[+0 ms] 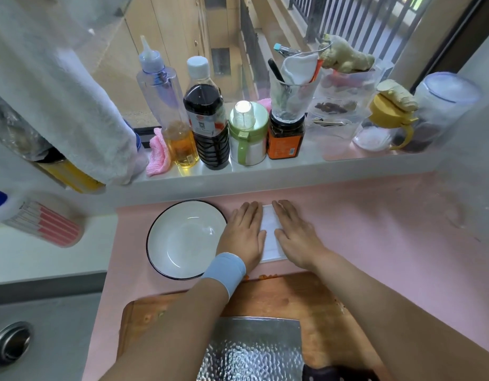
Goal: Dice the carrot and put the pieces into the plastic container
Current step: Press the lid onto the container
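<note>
Hands: 2, left (244,235), right (295,235), flat on 1 container (270,232).

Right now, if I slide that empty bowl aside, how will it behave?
The bowl looks glazed ceramic, so probably heavy for its size and breakable. On the smooth pink counter it should slide readily rather than tip, being wide and shallow. The left hand lies right beside its rim.

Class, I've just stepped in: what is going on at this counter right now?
A person presses both hands, left hand and right hand, flat on a white plastic container on the pink counter. The cleaver lies on the cutting board, with small carrot bits at its far edge. An empty bowl sits to the left.
</note>
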### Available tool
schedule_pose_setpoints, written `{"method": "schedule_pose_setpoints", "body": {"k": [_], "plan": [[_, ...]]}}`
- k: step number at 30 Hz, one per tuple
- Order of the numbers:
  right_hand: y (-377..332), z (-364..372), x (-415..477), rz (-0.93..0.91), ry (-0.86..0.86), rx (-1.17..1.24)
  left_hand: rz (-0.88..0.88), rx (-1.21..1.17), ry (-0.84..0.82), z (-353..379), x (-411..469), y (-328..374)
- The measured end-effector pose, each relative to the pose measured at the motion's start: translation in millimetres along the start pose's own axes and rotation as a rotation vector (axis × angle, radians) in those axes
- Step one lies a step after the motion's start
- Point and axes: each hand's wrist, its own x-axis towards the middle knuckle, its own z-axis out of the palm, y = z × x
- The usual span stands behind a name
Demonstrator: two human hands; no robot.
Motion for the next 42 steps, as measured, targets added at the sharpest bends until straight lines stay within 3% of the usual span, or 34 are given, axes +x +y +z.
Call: {"method": "schedule_pose_setpoints", "body": {"k": [4,10,16,23,28,35,40,42], "plan": [[1.1,11.9,0.6,-0.025,0.120,-0.184,0.000,0.034,-0.042,4.9,2.5,-0.5],[2.9,16.3,2.6,-0.020,0.103,-0.274,0.005,-0.009,-0.032,6.1,4.0,-0.8],[4.7,6.8,12.3,-0.004,0.055,-0.236,0.055,0.027,-0.014,-4.2,9.2,-2.1],[12.6,-17.1,20.6,0.090,-0.076,0.058,0.064,0.005,-0.251,-18.3,33.7,-37.8],[14.9,-14.1,26.9,0.136,-0.074,0.084,0.086,0.067,-0.203,-16.3,31.8,-35.2],[7.0,-17.3,28.8,0.131,-0.056,-0.192,0.103,0.072,-0.149,-10.3,27.5,-34.8],[-1.1,-7.8,23.6,-0.045,0.031,-0.293,0.142,-0.020,-0.044,-11.8,19.6,-27.6],[-1.5,-4.7,27.8,-0.037,0.033,-0.272,0.138,-0.026,-0.046,-11.8,20.6,-29.7]]}}
